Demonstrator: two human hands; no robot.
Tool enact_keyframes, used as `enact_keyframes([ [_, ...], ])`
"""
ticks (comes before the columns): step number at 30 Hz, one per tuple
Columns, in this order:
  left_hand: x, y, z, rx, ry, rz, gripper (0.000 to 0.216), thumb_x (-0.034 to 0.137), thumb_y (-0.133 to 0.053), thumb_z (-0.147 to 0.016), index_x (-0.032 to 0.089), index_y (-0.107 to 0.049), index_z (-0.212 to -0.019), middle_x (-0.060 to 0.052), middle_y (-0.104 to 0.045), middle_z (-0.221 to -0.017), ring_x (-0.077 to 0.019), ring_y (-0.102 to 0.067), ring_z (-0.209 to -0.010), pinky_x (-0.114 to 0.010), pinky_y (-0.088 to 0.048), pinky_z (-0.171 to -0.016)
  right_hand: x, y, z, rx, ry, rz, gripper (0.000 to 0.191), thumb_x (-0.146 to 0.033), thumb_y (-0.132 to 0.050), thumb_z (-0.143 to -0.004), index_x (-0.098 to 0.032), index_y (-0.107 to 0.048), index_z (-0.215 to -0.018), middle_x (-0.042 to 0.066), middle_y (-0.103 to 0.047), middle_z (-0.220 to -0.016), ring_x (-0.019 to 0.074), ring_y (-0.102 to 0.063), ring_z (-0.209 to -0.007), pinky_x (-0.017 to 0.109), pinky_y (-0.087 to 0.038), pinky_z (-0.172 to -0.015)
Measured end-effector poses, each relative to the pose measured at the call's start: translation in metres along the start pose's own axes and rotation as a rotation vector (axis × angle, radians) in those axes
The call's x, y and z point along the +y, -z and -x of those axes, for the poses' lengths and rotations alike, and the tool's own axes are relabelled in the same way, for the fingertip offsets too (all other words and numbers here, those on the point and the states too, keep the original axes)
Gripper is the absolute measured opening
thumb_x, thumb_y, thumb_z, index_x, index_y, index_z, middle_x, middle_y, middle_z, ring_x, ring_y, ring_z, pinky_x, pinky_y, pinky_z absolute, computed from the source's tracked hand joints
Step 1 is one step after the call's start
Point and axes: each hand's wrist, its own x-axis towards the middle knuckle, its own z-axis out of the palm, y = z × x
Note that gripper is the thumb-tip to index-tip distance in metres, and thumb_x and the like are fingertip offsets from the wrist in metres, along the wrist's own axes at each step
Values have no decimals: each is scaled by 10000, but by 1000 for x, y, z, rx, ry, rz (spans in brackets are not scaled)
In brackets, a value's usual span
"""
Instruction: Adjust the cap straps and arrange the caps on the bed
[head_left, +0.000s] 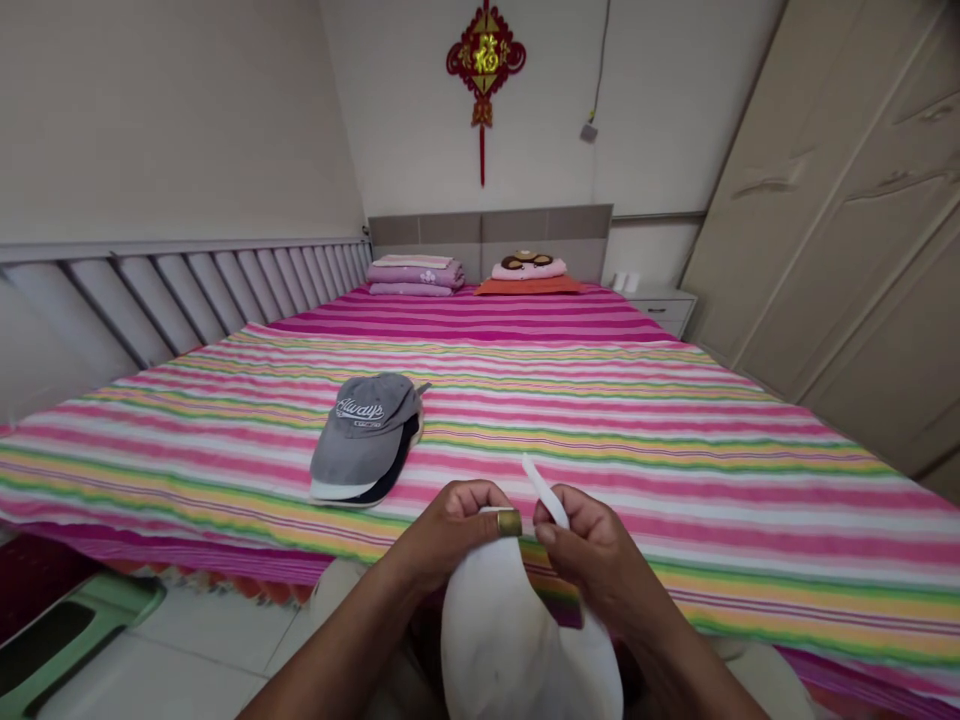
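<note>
A white cap (499,625) hangs below my two hands at the bed's near edge. My left hand (465,535) is closed on one side of its back opening, where a brass-coloured buckle (509,522) shows beside the thumb. Between the thumb and fingers of my right hand (585,540) is the cap's white strap (546,490), its free end pointing up and away from me. A small gap lies between the strap and the buckle. To the left, a grey cap (367,425) with white lettering rests on top of a dark cap and a pale one.
A striped sheet (600,420) covers the bed. Folded purple bedding (416,275) and a pink pile (529,268) lie by the headboard. A green plastic stool (90,620) stands on the floor at lower left. On the right are a nightstand (660,305) and a wardrobe (832,220).
</note>
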Motion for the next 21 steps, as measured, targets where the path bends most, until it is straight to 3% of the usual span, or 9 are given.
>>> enact_keyframes([
  [5,-5,-3,0,61,-12,-64,242,302,-711,-591,137,-547,-656,20,-535,-531,-56,-425,-426,-179,-311,-422,1,-6,-7,-4,-86,-17,296,-357,-677,-665,-160,-457,-644,-94,-339,-456,28,-208,-398,174,-158,-373],
  [10,-18,3,2,6,-258,-114,261,246,-685,-629,171,-577,-855,-26,-598,-789,-113,-527,-665,-214,-393,-594,10,-9,-8,23,-115,-118,270,-372,-634,-701,-170,-459,-664,-115,-293,-403,31,-155,-363,191,-105,-361],
  [14,-25,4,2,109,-386,-220,250,186,-702,-607,166,-618,-842,-40,-619,-821,-151,-547,-782,-246,-400,-719,17,-10,-9,39,-119,-146,273,-368,-630,-705,-179,-437,-660,-118,-292,-394,35,-143,-347,203,-82,-355],
  [17,-28,3,3,132,-325,-25,199,192,-701,-616,167,-624,-798,-29,-632,-781,-142,-560,-759,-245,-403,-712,15,-11,-8,56,-94,-129,283,-411,-593,-733,-179,-446,-662,-112,-308,-383,41,-161,-340,211,-90,-360],
  [21,-30,4,3,57,-190,355,210,229,-706,-614,152,-605,-781,-30,-638,-736,-116,-565,-656,-216,-403,-605,9,-8,-7,177,-69,-46,291,-402,-591,-730,-161,-490,-604,-76,-405,-384,37,-236,-338,210,-128,-382],
])
